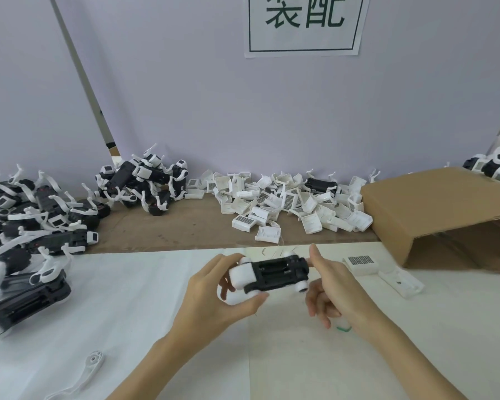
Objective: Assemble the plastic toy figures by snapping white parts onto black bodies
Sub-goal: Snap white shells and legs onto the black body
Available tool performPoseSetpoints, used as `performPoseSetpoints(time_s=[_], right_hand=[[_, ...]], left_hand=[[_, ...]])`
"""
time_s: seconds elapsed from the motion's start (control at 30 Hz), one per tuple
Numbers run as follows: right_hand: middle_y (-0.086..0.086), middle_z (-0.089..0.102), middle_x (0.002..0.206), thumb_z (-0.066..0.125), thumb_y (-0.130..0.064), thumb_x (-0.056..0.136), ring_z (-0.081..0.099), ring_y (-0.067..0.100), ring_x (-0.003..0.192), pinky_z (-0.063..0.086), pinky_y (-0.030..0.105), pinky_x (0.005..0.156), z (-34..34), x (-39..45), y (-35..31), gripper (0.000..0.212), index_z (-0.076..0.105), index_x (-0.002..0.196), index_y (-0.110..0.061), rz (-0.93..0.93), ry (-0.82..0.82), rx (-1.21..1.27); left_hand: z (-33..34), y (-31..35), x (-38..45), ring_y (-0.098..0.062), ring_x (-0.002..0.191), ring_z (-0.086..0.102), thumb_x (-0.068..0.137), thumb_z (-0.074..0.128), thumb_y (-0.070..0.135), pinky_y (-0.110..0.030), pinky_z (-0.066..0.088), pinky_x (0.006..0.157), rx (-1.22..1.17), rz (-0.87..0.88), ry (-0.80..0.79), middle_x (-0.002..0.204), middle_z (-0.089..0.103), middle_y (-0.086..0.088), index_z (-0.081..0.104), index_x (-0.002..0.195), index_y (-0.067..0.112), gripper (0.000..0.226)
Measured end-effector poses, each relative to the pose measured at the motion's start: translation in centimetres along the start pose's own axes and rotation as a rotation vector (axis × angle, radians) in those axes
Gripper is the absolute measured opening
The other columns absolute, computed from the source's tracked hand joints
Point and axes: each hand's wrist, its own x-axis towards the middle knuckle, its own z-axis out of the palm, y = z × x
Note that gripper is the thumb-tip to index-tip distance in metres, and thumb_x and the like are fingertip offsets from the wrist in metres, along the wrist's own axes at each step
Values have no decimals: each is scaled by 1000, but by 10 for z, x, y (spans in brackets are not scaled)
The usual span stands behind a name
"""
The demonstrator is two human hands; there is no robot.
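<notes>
A black toy body (277, 272) with white round joints and a white end piece is held above the white table cover, in front of me. My left hand (214, 298) grips its white left end, thumb underneath and fingers over the top. My right hand (329, 287) is at the body's right end; its extended forefinger touches the black end while the other fingers are curled below near a white joint. A heap of loose white shell parts (289, 203) lies behind on the brown board.
Assembled black-and-white figures are piled at the left (26, 226) and back centre (145, 180). An open cardboard box (433, 209) lies on its side at the right. Single white parts (361, 262) (399, 281) lie right of my hands; a white leg piece (90, 368) lies near left.
</notes>
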Motion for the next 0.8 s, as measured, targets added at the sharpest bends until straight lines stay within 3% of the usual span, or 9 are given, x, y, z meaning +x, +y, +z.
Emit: performPoseSetpoints(time_s=[0.07,0.17,0.23,0.33,0.43,0.57,0.7,0.8], right_hand=[[9,68,65,31,-71,99,57,21,47,33,18,44,1,-2,-1,52,66,115,-35,-111,21,-79],[-4,73,96,44,-69,95,65,9,68,45,16,60,11,-6,-2,39,68,117,-47,-216,-63,-149],[-8,70,120,57,-49,101,69,7,94,58,26,79,21,-10,-1,33,59,134,-45,-231,-180,-114],[-13,63,138,66,-17,101,61,1,123,53,34,105,27,-14,2,56,44,150,-34,-254,-247,-120],[-10,63,138,61,5,99,60,0,126,50,29,108,25,-10,6,61,48,147,-29,-287,-200,-116],[-11,64,136,54,11,99,65,8,122,51,28,105,24,-7,8,61,52,145,-29,-304,-194,-75],[-15,70,129,65,-7,100,67,17,111,55,27,93,20,-3,7,47,58,139,-33,-271,-181,-40],[-13,73,122,69,-29,100,69,12,108,52,26,91,17,-3,5,35,63,133,-37,-253,-172,3]], left_hand=[[0,3,1,-10,87,50,83,70,47,-15,40,75,69,3,99,93,57,15,69,99,22,30],[5,8,0,-12,101,49,85,62,50,-13,39,82,110,-59,183,101,50,6,67,94,15,36],[9,13,-4,-10,104,53,81,69,54,-10,43,85,38,-75,146,110,50,6,61,105,17,44],[16,18,-11,-9,95,62,75,78,65,-19,52,77,-52,-130,71,105,58,16,48,111,33,56],[19,19,-14,-11,74,62,75,83,67,-24,52,60,-26,-52,49,96,61,12,43,110,37,61],[21,21,-15,-10,72,60,75,87,63,-20,51,60,-29,-4,25,97,61,11,42,111,40,61],[17,21,-8,-15,73,69,73,84,58,-25,56,66,-298,-266,49,91,70,10,49,101,39,49],[13,19,0,-24,67,69,83,74,67,-25,54,63,-564,-514,91,86,70,-4,49,100,21,55]])
